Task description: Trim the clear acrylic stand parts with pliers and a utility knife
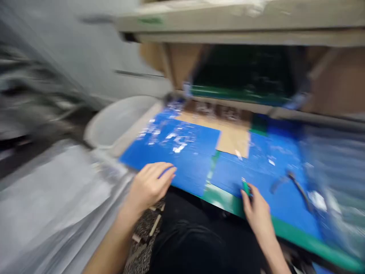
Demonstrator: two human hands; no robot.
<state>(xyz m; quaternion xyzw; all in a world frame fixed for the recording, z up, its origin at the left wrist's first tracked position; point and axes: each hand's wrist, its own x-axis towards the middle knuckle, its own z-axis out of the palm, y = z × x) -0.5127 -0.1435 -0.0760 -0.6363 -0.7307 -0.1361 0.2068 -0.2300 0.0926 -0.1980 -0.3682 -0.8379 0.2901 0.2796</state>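
My left hand (pixel 152 185) hovers at the near left edge of a blue sheet (pixel 196 167) on the workbench. Its fingers are loosely bent, with a narrow gap between thumb and forefinger, and no object shows in it. My right hand (pixel 258 209) is closed around a small green-handled tool (pixel 245 187) with a short light tip pointing away from me. The tool's exact kind is blurred. Just beyond the left hand, small white scraps (pixel 179 147) lie on the blue surface. A dark, thin-handled tool (pixel 299 190) rests right of my right hand.
A piece of brown cardboard (pixel 235 140) lies mid-bench. Clear plastic bags (pixel 336 182) fill the right side. A round pale tub (pixel 114 121) stands at the left, near grey-white sheeting (pixel 57 201). A beige overhead beam (pixel 242 19) crosses above the bench.
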